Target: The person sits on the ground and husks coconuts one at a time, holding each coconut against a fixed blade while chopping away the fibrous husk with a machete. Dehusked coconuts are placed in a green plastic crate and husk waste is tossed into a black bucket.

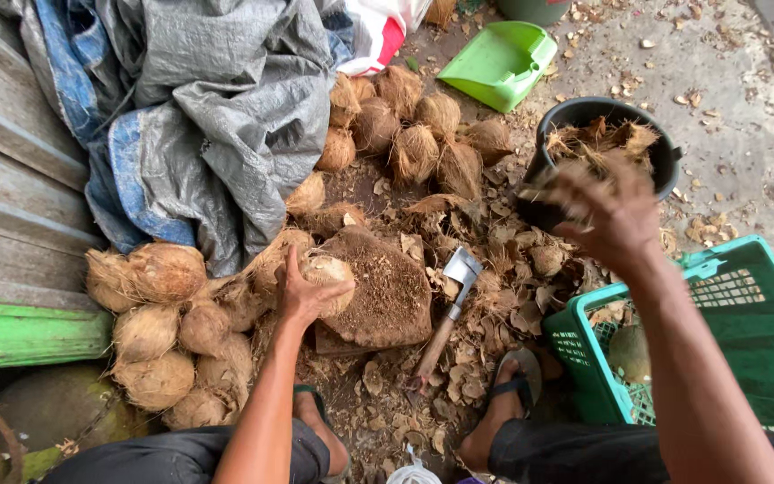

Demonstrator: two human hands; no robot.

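Feet in sandals rest on ground littered with husk scraps, and just beyond them the left hand (302,296) grips a partly husked coconut (329,273) against the chopping block (378,291), a cleaver (459,273) lying idle beside it. The right hand (615,211) is blurred but seems loosely closed on a clump of husk (553,193) above the black bucket (665,161), already heaped with fibre, near the green crate (754,314) holding one coconut. Farther off, piles of unhusked coconuts (423,134) by the tarpaulin (226,108) suggest most work remains.
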